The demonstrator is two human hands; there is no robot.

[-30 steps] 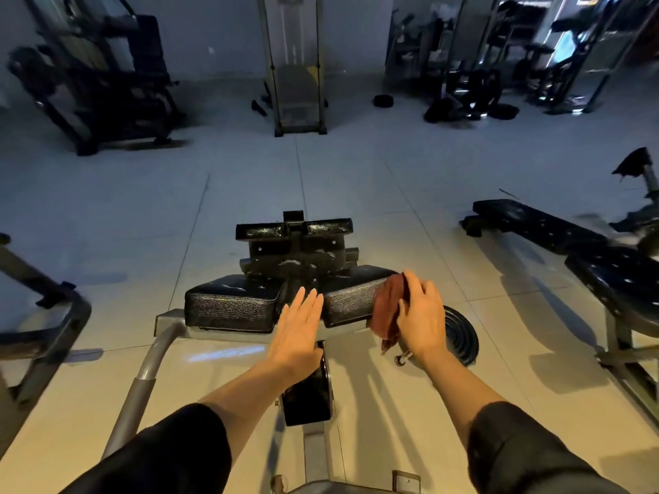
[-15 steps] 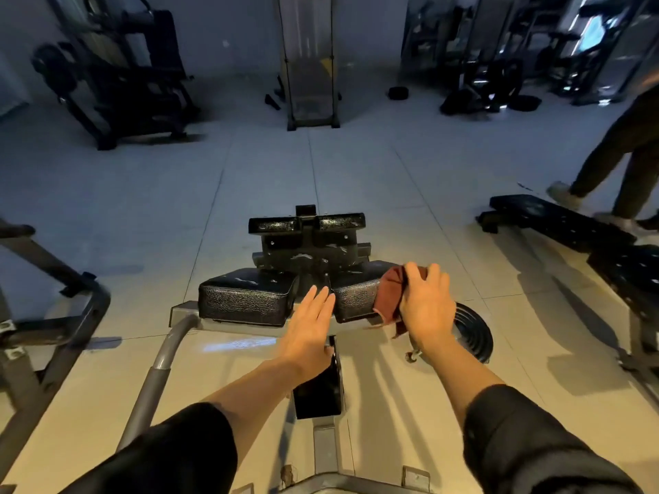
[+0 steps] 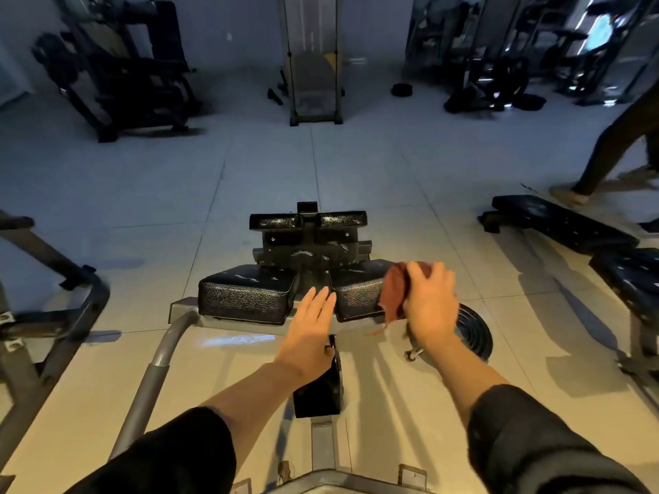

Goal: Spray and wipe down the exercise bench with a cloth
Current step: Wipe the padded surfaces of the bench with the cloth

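The black padded bench [image 3: 246, 294] sits centre frame. On its right pad the right hand [image 3: 429, 304] grips a red cloth [image 3: 394, 292] (bunched, edge dangling). At seven o'clock from it, the left hand [image 3: 308, 333] lies flat, fingers straight.

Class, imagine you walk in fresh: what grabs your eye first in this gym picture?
The right hand pressing a reddish cloth onto the right black pad at centre. Beside it, the left hand lies flat, fingers straight. A passer-by's legs cross at far right.
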